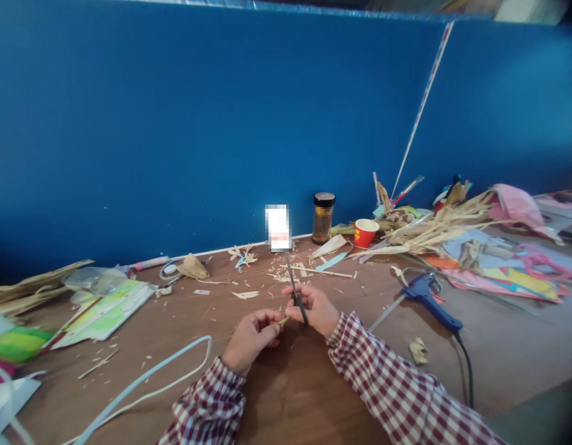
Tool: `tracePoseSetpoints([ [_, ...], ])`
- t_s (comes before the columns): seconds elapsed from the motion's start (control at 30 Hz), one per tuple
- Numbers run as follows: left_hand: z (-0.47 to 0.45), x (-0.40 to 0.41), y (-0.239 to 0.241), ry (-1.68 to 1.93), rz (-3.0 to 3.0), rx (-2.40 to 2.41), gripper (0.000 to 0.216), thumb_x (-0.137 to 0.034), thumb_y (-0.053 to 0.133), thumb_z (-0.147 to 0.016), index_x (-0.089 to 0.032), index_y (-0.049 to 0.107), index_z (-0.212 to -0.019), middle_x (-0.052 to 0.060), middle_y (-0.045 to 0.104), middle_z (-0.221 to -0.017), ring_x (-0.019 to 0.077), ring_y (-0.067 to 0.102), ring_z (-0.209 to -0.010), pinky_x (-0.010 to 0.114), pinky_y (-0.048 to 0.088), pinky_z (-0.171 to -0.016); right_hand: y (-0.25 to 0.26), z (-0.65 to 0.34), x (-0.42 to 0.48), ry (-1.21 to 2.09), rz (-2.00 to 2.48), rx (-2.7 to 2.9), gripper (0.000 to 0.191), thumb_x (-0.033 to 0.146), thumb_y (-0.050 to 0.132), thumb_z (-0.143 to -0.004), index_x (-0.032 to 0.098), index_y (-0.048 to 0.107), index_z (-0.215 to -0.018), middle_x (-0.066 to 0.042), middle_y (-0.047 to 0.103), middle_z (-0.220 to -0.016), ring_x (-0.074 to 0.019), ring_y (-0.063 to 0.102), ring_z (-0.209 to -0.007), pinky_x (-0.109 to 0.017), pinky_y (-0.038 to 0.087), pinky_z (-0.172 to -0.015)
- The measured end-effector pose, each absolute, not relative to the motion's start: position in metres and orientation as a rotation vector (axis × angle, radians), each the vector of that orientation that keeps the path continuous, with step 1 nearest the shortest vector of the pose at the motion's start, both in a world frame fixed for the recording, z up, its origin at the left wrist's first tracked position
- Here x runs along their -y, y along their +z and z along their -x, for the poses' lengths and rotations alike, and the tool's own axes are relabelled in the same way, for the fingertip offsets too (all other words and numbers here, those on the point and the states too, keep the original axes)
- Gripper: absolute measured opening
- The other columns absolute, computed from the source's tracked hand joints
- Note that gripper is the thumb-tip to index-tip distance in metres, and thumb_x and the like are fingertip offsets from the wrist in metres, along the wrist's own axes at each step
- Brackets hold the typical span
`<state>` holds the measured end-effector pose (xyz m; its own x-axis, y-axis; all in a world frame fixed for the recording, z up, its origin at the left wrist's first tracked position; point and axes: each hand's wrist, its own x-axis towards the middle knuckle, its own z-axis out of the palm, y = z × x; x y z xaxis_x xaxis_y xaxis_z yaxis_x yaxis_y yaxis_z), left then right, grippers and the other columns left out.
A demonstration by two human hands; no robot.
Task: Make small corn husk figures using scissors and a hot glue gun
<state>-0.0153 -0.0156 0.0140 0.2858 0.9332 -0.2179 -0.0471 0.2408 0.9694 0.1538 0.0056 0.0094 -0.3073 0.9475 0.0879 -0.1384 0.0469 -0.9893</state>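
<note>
Low over the middle of the brown table [323,383], my two hands are close together. My left hand [251,337] is closed in a pinch on a small yellow-green strip [284,321]. The strip's far end reaches the fingertips of my right hand [316,309]. That hand is closed around dark scissors [291,275], whose narrow blades point away from me and whose black handle lies against the fingers. Whether the blades are parted does not show clearly. Pale husk scraps [246,295] lie on the table beyond my hands.
A blue hot glue gun [431,300] with a black cord lies at the right. Behind stand a black-lidded jar [323,219], a red paper cup [366,233] and a blurred white block [279,227]. Dried husks [452,225] heap right. A white cable [160,368] loops left. A blue partition [197,123] rises behind.
</note>
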Motion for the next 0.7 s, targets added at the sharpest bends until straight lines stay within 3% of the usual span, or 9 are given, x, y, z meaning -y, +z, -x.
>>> tracePoseSetpoints([
  [0.23,0.018,0.013,0.014,1.075,-0.903,-1.067,0.026,-0.028,0.069,-0.062,-0.014,0.062,-0.083,0.002,0.060,-0.066,0.0084,0.054,-0.057,0.019,0.048,-0.053,0.009,-0.149,-0.005,1.408,0.958,1.312,0.042,0.025,0.069,-0.060,0.016,0.052,-0.098,0.001,0.059,-0.071,-0.0086,0.053,-0.059,-0.022,0.041,-0.056],
  [0.47,0.008,0.013,0.011,1.136,-0.675,-0.972,0.025,-0.023,0.074,-0.057,-0.015,0.062,-0.077,0.003,0.063,-0.072,0.0068,0.056,-0.055,0.018,0.050,-0.053,0.009,-0.144,-0.004,1.306,1.044,1.170,0.042,0.023,0.068,-0.059,0.016,0.051,-0.097,0.002,0.058,-0.068,-0.0090,0.052,-0.056,-0.021,0.040,-0.052],
  [0.7,0.010,0.011,0.010,1.218,-0.644,-1.006,0.019,-0.026,0.073,-0.057,-0.013,0.061,-0.065,0.001,0.062,-0.064,0.0050,0.053,-0.051,0.015,0.049,-0.051,0.010,-0.138,0.000,1.357,1.018,1.155,0.043,0.022,0.070,-0.056,0.016,0.051,-0.094,0.002,0.058,-0.068,-0.0101,0.054,-0.058,-0.023,0.043,-0.054],
])
